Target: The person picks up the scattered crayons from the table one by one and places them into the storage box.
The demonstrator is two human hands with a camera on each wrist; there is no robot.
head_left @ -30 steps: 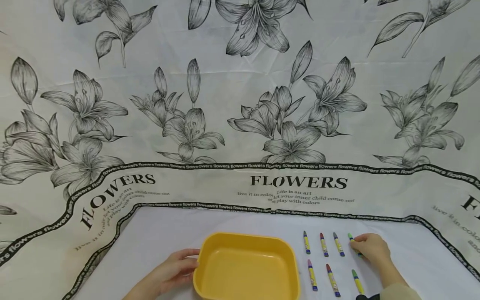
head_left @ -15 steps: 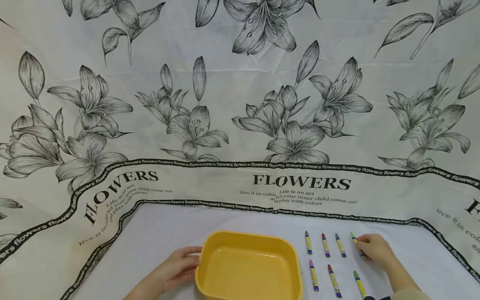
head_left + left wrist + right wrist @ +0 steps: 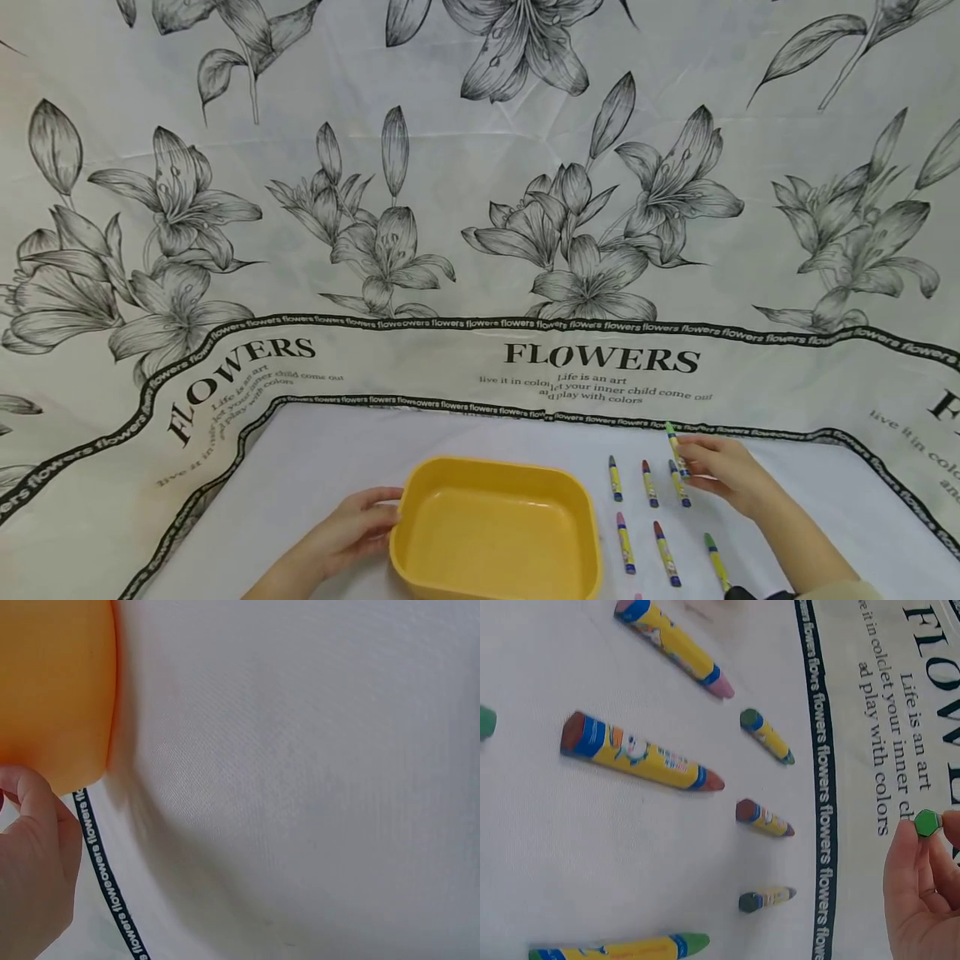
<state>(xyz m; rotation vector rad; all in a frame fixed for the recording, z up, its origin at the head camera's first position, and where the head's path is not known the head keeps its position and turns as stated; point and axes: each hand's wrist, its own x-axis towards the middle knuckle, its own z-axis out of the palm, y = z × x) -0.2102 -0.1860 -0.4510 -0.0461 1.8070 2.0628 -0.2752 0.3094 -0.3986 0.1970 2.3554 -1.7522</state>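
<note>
My right hand [image 3: 723, 471] pinches a green crayon [image 3: 672, 439] with a yellow wrapper between thumb and fingers, lifted over the row of crayons. In the right wrist view the crayon's flat green end [image 3: 928, 823] shows between the fingertips. Fingers of my left hand [image 3: 348, 529] lie against the outer left wall of an empty yellow plastic bin [image 3: 495, 525]; the left wrist view has this hand [image 3: 34, 847] at the bin's corner [image 3: 67, 742]. Below the raised crayon is a grey-tipped crayon [image 3: 681, 493], partly covered by it.
Right of the bin, crayons lie in two rows: a dark-tipped one [image 3: 615, 479], a red-brown one [image 3: 649, 485], a pink one [image 3: 625, 543], another red one [image 3: 667, 555] and a green one [image 3: 716, 562]. A floral cloth [image 3: 450, 367] hangs behind the white table surface [image 3: 330, 442].
My right hand has picked the green crayon up from the right end of the far row and moved it up and left. The left hand stays at the bin.
</note>
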